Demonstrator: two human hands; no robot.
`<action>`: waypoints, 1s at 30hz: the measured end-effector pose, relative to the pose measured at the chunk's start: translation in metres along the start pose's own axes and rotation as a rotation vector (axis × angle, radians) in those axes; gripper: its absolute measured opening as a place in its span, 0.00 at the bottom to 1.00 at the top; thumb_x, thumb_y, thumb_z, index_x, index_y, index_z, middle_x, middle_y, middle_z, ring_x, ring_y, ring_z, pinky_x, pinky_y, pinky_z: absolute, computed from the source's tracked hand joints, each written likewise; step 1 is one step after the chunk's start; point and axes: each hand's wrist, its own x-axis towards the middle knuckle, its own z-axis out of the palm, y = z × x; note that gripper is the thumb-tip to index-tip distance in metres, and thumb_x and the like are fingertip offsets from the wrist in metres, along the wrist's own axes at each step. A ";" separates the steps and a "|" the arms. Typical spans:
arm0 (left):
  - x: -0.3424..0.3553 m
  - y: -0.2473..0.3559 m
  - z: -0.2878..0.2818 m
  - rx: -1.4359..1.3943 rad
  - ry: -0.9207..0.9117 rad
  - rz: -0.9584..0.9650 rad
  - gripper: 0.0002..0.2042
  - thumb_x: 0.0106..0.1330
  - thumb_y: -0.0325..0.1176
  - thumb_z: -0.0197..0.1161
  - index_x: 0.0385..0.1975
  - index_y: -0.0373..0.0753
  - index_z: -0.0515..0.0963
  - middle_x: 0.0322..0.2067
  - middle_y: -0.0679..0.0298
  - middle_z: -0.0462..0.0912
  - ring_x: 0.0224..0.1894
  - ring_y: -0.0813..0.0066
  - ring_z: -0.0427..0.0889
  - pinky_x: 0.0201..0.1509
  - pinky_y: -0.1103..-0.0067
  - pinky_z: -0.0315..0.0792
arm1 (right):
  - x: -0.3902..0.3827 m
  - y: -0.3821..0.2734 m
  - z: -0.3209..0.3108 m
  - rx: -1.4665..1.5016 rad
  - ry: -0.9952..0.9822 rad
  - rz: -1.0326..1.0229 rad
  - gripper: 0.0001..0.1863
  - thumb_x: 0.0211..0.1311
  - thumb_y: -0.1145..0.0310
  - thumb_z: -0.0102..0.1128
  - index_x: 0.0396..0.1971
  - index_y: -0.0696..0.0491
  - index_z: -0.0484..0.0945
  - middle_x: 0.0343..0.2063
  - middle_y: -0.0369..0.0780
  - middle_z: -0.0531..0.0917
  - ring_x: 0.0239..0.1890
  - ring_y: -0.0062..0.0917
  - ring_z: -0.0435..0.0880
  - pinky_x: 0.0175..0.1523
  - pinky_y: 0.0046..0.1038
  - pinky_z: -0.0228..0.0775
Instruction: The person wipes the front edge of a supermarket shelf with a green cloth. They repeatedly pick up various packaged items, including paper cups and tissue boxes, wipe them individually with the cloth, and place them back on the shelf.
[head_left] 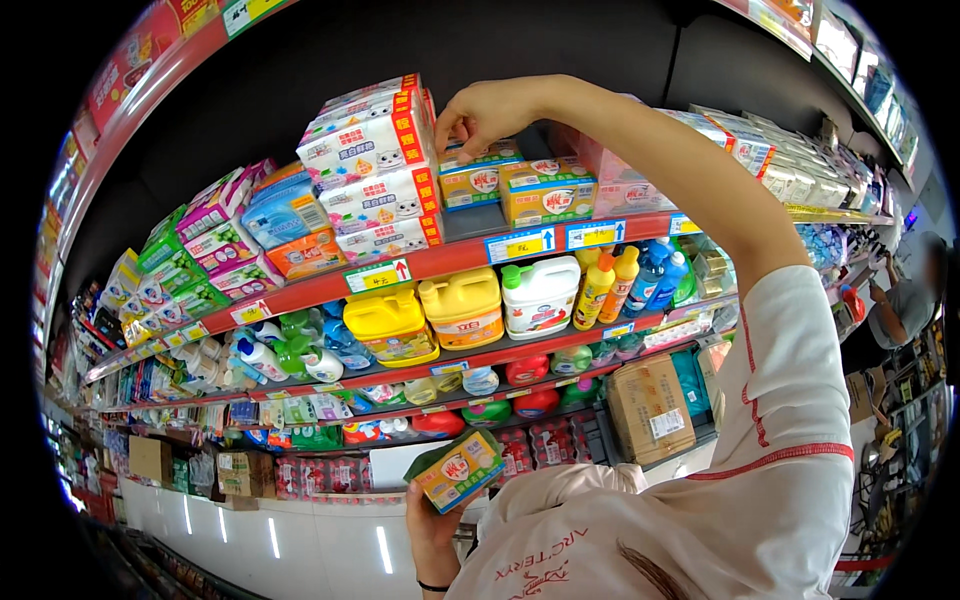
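Note:
My left hand, low in the view by my body, grips a green and orange boxed pack of soap. My right arm is raised to the upper shelf. There my right hand hangs with bent fingers apart, over the back left of another soap pack. I cannot tell whether the fingertips touch that pack. Beside it, nearer the shelf edge, sits a similar orange and green soap pack. Stacked white soap packs with red end strips stand just left of my right hand.
Yellow jugs, a white jug with a green cap and slim coloured bottles line the shelf below. A cardboard box stands lower right. A red shelf rail carries price tags. Another person is at far right.

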 end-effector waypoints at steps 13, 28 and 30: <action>-0.010 -0.001 -0.010 -0.007 0.094 0.025 0.36 0.66 0.62 0.55 0.63 0.37 0.67 0.60 0.47 0.73 0.57 0.43 0.78 0.54 0.54 0.80 | 0.021 0.020 0.030 0.164 0.025 0.125 0.30 0.41 0.60 0.83 0.43 0.55 0.77 0.32 0.37 0.78 0.35 0.25 0.79 0.39 0.25 0.70; -0.007 -0.014 -0.011 -0.015 0.062 0.027 0.34 0.67 0.59 0.55 0.63 0.38 0.67 0.61 0.46 0.72 0.58 0.39 0.76 0.55 0.47 0.76 | 0.013 0.012 -0.007 0.126 -0.318 0.246 0.24 0.61 0.66 0.68 0.59 0.43 0.78 0.31 0.35 0.82 0.37 0.21 0.81 0.43 0.26 0.74; -0.008 -0.017 -0.015 -0.014 0.076 0.027 0.35 0.66 0.59 0.56 0.63 0.37 0.67 0.61 0.46 0.72 0.58 0.39 0.76 0.55 0.47 0.76 | 0.007 0.005 -0.008 0.225 -0.284 0.292 0.21 0.65 0.62 0.66 0.58 0.40 0.78 0.32 0.35 0.82 0.37 0.21 0.81 0.44 0.26 0.76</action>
